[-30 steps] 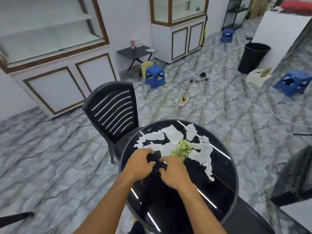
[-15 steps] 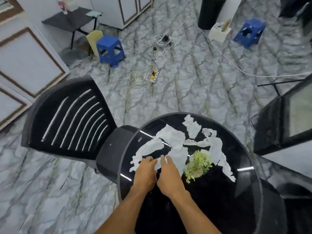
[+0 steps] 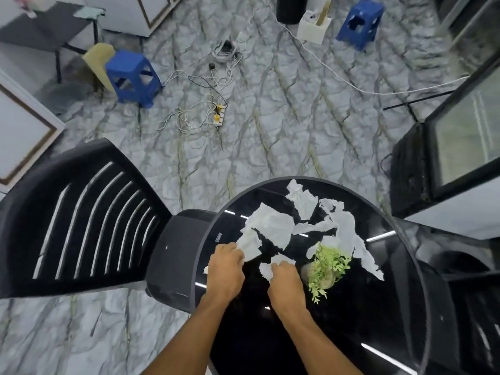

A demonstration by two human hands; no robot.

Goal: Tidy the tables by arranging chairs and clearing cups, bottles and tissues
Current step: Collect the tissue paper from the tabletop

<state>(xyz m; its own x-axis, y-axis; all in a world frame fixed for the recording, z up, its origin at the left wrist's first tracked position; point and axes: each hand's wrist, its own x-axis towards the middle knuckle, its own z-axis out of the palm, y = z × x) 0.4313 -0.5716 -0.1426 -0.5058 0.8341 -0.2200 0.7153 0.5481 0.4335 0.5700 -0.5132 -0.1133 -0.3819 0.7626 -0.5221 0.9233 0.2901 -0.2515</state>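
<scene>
Torn white tissue pieces (image 3: 273,226) lie spread over a round glossy black table (image 3: 378,307). My left hand (image 3: 226,269) has its fingers curled on the near left tissue strip at the table's left rim. My right hand (image 3: 285,280) pinches a small tissue scrap (image 3: 267,269) just right of it. A longer tissue strip (image 3: 349,234) runs down the right side. A small green plant in a pot (image 3: 328,266) stands right of my right hand. A black slatted chair (image 3: 81,223) is tucked against the table's left side.
Two blue stools (image 3: 130,77) (image 3: 359,20) stand on the marble floor. A power strip with tangled cables (image 3: 216,115) lies beyond the table. A white box (image 3: 313,28), a black bin (image 3: 289,9) and a dark glass-door cabinet (image 3: 446,147) are farther off.
The view has tilted down and closer to the table. Both hands have drawn apart a little, each gathering a piece of tissue toward the near edge.
</scene>
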